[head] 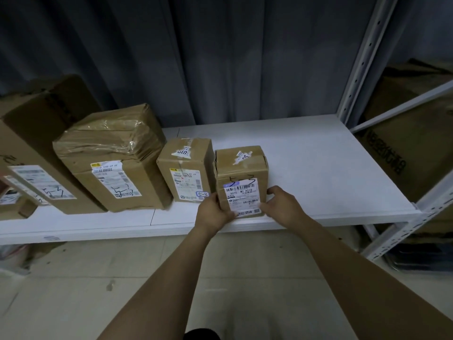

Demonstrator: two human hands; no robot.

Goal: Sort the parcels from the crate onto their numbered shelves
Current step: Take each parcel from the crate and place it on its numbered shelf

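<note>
A small brown cardboard parcel [241,168] with a white barcode label stands on the white shelf board [331,168], near its front edge. My left hand [215,209] grips its lower left side and my right hand [282,204] grips its lower right side. The parcel rests at the right end of a row of boxes. Right beside it on the left stands another small parcel [187,165] marked "5-2". Further left a larger taped parcel [110,155] sits, and a big carton [36,133] beyond that. The crate is out of view.
The white metal upright [362,60] of the shelf frame rises at the right, with dark cartons [404,148] on a neighbouring rack behind it. A grey curtain hangs behind the shelf. Bare shelf surface lies to the right of the held parcel. Tiled floor is below.
</note>
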